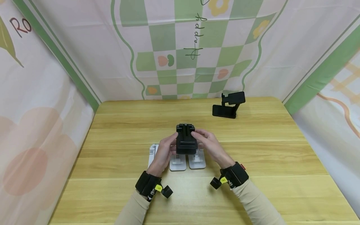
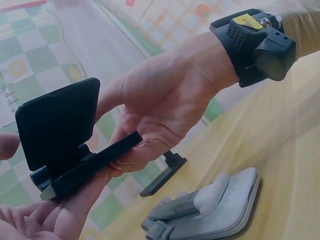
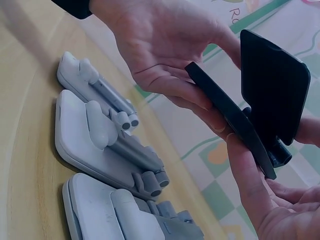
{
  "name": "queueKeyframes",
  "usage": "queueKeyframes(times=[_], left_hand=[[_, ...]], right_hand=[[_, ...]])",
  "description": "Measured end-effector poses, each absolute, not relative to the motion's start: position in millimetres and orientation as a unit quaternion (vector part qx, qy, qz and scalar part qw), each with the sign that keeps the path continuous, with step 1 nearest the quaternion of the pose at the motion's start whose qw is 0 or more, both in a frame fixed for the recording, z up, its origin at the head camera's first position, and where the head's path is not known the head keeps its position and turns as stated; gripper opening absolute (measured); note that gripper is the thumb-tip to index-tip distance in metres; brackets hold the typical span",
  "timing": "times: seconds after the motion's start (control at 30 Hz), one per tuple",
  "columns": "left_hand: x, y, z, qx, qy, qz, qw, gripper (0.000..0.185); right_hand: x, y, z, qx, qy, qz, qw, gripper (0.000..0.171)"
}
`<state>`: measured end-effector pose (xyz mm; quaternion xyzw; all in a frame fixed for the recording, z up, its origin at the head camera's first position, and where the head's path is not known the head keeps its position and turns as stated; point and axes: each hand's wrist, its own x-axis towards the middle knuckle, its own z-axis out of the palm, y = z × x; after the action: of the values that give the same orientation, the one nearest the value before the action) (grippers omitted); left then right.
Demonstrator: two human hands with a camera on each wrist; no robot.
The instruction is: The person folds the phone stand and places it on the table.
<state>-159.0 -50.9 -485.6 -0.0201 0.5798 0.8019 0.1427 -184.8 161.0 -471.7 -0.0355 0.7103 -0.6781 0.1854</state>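
A black folding phone stand (image 1: 186, 140) is held up between both hands, partly unfolded, its panel at an angle to its base in the wrist views. My left hand (image 1: 162, 154) grips its left side, thumb on the edge and fingers underneath. From the right, my right hand (image 1: 213, 147) pinches the other edge with its thumb, fingers below the base. Under and around the hands lie three white folded phone stands in a row: a left one (image 1: 152, 153) partly hidden by my left hand, a middle one (image 1: 177, 166) and a right one (image 1: 197, 162).
Another black phone stand (image 1: 236, 98) stands unfolded near the back right of the wooden table (image 1: 267, 200). Patterned cloth (image 1: 194, 72) hangs behind the table's back edge and along both sides.
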Motion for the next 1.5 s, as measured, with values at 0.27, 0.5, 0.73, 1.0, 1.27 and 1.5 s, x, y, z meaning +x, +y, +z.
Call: queueKeyframes(times=[0.27, 0.5, 0.73, 1.0, 1.27, 1.5], left_hand=[[-159.2, -50.4, -483.5, -0.031, 0.593, 0.792, 0.144, 0.053], [-158.4, -50.1, -481.9, -0.041, 0.599, 0.786, 0.144, 0.049], [-158.4, -50.1, -482.4, -0.043, 0.599, 0.787, 0.143, 0.05], [-158.6, -50.1, -484.6, -0.045, 0.6, 0.787, 0.141, 0.045], [-159.0, -49.7, -488.4, -0.036, 0.606, 0.783, 0.136, 0.042], [-158.5, -49.1, -488.5, -0.036, 0.615, 0.776, 0.136, 0.042]], right_hand=[[-183.8, 161.5, -471.8, -0.036, 0.713, -0.675, 0.186, 0.065], [-183.2, 160.3, -471.8, -0.036, 0.716, -0.673, 0.183, 0.062], [-183.3, 160.9, -473.2, -0.043, 0.714, -0.675, 0.181, 0.061], [-183.3, 159.9, -473.3, -0.042, 0.717, -0.671, 0.181, 0.059], [-181.6, 159.9, -472.1, -0.049, 0.719, -0.67, 0.178, 0.057], [-182.1, 160.6, -473.5, -0.045, 0.714, -0.675, 0.18, 0.057]])
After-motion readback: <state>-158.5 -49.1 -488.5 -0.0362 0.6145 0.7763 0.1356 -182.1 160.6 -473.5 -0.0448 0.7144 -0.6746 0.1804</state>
